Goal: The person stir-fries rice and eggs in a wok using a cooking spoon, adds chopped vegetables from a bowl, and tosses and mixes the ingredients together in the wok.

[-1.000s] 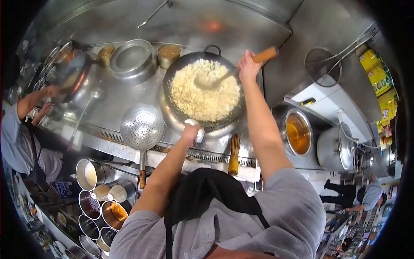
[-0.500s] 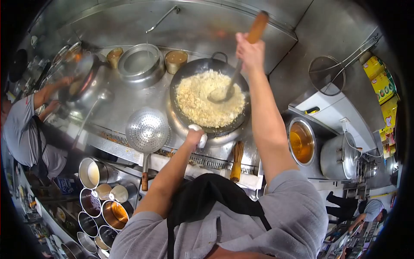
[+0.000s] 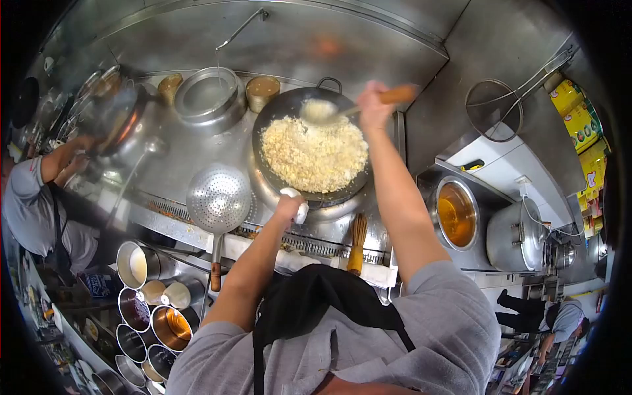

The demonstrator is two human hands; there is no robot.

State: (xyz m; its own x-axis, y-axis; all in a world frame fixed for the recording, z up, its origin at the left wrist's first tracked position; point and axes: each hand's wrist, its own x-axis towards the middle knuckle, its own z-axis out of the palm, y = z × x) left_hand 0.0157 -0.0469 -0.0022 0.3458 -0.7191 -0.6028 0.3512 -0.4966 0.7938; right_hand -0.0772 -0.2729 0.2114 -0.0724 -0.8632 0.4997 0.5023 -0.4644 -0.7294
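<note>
1. The wok (image 3: 282, 104) is dark, round and wide, with a loop handle (image 3: 329, 81) on its far rim. In it lies the grainy food (image 3: 313, 158), pale yellow and white, crumbly and loosely heaped.
2. The right hand (image 3: 375, 106), above the wok's right rim, has its fingers clenched around the handle of the ladle (image 3: 397, 95). That handle is smooth brown wood; the ladle's rounded bowl is over the far part of the wok.
3. The left hand (image 3: 289, 206), at the wok's near-left rim, grasps a folded white cloth (image 3: 301, 214).
4. Motion blurs the ladle and right hand; the bowl seems to carry a pale mound of the food. The left hand and cloth cover part of the rim, so their exact contact there cannot be told.
5. Left of the wok and nearer the body lies the strainer (image 3: 219, 199), a perforated metal disc with a wood-tipped handle. The bristly brush (image 3: 357, 247) is on the wok's near side, toward the right.
6. Beyond the wok's left rim, the tin (image 3: 263, 94) stands close, with the round steel pot (image 3: 195, 117) farther left. Rightward, a gap separates the wok from the basin (image 3: 457, 214) of amber liquid. The forearms reach in from the near side, one on either side of the brush.
</note>
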